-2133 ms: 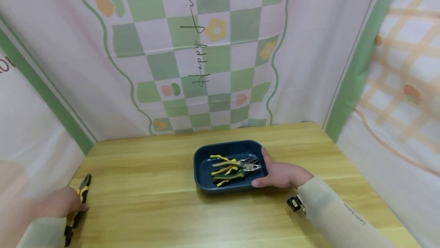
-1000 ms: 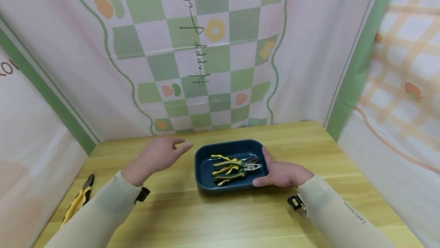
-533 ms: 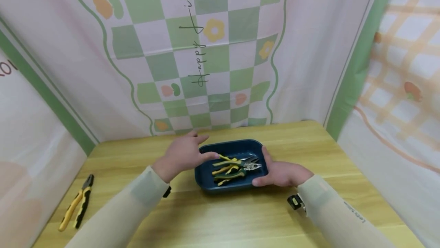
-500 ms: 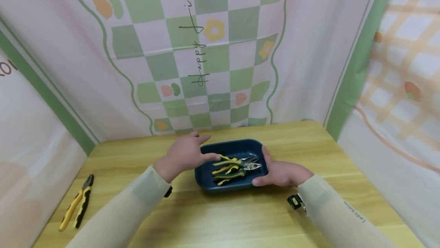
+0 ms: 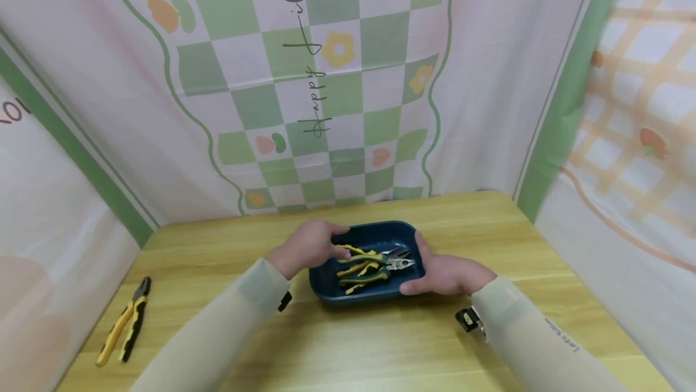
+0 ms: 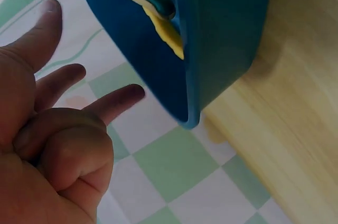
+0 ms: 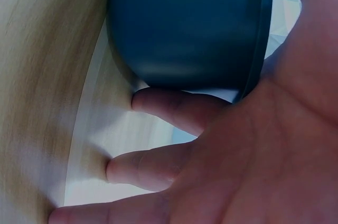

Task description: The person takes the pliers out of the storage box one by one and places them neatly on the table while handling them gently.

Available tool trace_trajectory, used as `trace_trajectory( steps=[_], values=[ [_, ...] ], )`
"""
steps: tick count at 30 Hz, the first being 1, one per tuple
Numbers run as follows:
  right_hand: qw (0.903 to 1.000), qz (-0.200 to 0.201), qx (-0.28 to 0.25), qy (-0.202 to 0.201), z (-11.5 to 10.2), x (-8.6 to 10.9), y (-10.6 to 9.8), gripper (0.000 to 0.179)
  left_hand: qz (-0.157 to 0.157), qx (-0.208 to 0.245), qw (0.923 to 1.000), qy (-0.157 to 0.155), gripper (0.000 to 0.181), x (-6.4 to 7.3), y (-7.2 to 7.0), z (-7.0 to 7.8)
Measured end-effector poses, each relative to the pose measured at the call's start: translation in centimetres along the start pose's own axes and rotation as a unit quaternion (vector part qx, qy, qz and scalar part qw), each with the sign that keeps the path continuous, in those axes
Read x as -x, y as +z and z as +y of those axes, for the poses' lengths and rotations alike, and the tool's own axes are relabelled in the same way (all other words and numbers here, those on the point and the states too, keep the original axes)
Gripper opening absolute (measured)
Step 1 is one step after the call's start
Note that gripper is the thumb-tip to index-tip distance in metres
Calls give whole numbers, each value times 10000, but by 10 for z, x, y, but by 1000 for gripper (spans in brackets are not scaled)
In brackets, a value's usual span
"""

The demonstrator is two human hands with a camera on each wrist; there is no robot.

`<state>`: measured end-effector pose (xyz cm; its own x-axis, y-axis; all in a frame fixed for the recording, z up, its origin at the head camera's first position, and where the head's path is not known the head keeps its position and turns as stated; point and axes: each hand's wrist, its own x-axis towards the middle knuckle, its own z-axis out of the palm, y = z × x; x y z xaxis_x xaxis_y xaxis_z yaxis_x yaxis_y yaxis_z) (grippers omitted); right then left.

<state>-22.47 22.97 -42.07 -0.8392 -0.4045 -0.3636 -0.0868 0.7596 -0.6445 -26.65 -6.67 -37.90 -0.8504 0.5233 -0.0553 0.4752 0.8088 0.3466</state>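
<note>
Hovering over the left end of a dark blue tray (image 5: 361,299), the left hand (image 5: 311,247) held nothing: its thumb and 2 fingers stretched out, the others folded toward the palm. Whether the thumb touched the handle ends below it could not be told. The right hand (image 5: 443,273) was spread against the tray's right end, gripping nothing in its fingers, the thumb at the near corner, a finger at the far corner, and 3 fingers reaching straight down outside the wall with their tips at the tabletop. Between the hands, the tray held a pile of pliers, lying crosswise over each other with handles to the left and jaws to the right. On top lay green-and-cream pliers (image 5: 383,270) with a bright metal head; under them showed yellow handles (image 5: 356,268) and dark jaws, too tangled to count. The tray's floor was bare along the far side. Well apart on the left, yellow-and-black pliers (image 5: 137,302) lay outside the tray, handles parted toward the near edge, dark jaws pointing away. All of it rested on a wood-grain table (image 5: 348,350), with a green-and-white checked cloth (image 5: 272,102) hanging behind.
</note>
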Motion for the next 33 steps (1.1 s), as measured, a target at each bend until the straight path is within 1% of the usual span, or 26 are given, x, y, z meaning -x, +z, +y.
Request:
trace_trajectory(
  steps=[3,6,11,16,19,22,25,28,33],
  values=[
    [10000,12,5,17,0,-1,0,132,-169,-140,9997,-84,61,-5,3,2],
    [10000,35,-15,22,1,-1,0,132,-352,-276,9988,-207,61,-10,4,8],
    [10000,35,-20,46,1,-1,-1,133,-476,-455,9976,-189,56,-18,10,14],
    [10000,18,-14,43,0,-1,-1,132,-681,-363,9969,-171,52,-23,19,17],
    [10000,28,11,41,0,-1,-1,133,-853,-310,9956,-248,50,-25,24,19],
    [10000,38,13,36,0,-1,0,134,-979,-406,9940,-277,47,-29,30,20],
    [10000,37,0,35,0,-1,0,136,-1022,-539,9930,-244,41,-31,34,22],
    [10000,41,4,44,-1,-1,-1,136,-987,-706,9925,-153,31,-33,36,23],
    [10000,53,48,25,-1,0,-1,133,-943,-785,9921,-246,16,-33,37,23]
  ],
)
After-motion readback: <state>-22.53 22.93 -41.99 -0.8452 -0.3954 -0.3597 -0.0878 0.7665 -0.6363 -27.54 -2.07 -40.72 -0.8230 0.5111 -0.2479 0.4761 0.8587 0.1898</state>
